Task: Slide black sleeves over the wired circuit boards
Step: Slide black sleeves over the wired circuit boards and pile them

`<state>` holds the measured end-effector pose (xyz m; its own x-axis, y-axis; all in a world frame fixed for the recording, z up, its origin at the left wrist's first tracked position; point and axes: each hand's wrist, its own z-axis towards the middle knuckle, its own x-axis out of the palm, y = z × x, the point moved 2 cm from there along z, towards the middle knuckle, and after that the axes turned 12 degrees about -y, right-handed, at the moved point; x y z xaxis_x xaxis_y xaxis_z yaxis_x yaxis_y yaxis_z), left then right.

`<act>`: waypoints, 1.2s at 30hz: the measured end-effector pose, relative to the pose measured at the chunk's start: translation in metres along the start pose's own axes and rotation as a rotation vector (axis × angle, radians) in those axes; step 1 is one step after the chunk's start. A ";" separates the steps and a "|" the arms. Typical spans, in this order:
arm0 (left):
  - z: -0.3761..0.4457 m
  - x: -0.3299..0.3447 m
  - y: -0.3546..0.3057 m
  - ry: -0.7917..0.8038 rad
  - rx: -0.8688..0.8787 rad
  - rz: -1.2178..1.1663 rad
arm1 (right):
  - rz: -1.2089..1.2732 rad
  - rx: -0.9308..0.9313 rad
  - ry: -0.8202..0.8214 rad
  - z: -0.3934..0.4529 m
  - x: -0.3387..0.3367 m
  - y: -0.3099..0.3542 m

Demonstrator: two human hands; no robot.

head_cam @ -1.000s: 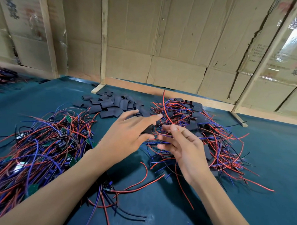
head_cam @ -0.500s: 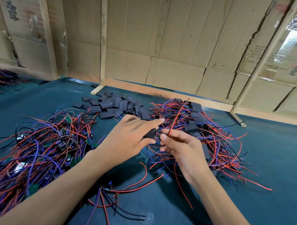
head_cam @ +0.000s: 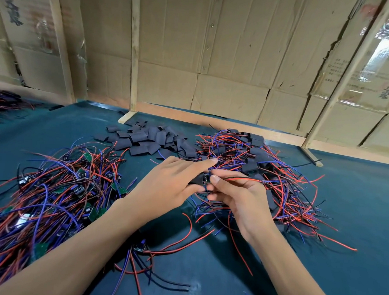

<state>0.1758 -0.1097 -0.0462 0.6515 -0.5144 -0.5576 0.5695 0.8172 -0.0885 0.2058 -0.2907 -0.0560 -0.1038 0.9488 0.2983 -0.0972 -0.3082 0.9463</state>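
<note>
Black sleeve (head_cam: 198,180) sits pinched between left grip (head_cam: 170,181) and right grip (head_cam: 234,193).

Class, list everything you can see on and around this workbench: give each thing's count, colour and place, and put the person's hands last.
unsleeved wired boards: a big tangled pile, red, blue and black wires with green boards, left on the mat
empty sleeves: a loose heap, black, far middle of the mat
sleeved boards: a pile, black sleeves with red and blue wires, right of the heap
mat: one, dark teal, covering the bench
cardboard wall: brown panels with wooden battens, behind the bench
sleeve in work: one, black, held between both hands
left hand: grips the sleeve
right hand: pinches the red and black wires at the sleeve's mouth
</note>
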 end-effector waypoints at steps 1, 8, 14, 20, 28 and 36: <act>0.000 -0.001 0.000 -0.005 -0.009 -0.012 | -0.032 -0.017 -0.004 0.000 -0.001 -0.001; -0.001 -0.002 -0.003 0.019 -0.089 -0.142 | -0.063 -0.011 -0.019 0.002 -0.002 -0.004; -0.004 0.002 -0.005 -0.009 -0.130 -0.219 | -0.100 -0.047 -0.009 -0.001 0.004 -0.011; -0.001 0.014 0.005 0.017 -0.297 -0.184 | -0.101 -0.049 -0.094 -0.002 0.002 -0.014; 0.107 0.014 0.020 0.094 -0.329 -0.115 | -0.669 -0.441 0.039 -0.017 0.018 -0.035; 0.169 0.093 -0.015 0.295 -0.233 -0.096 | -0.735 -0.482 0.102 -0.018 0.014 -0.030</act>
<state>0.3124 -0.2141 0.0428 0.4092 -0.5219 -0.7484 0.4694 0.8238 -0.3178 0.1898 -0.2692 -0.0822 0.0635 0.9147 -0.3991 -0.5780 0.3597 0.7325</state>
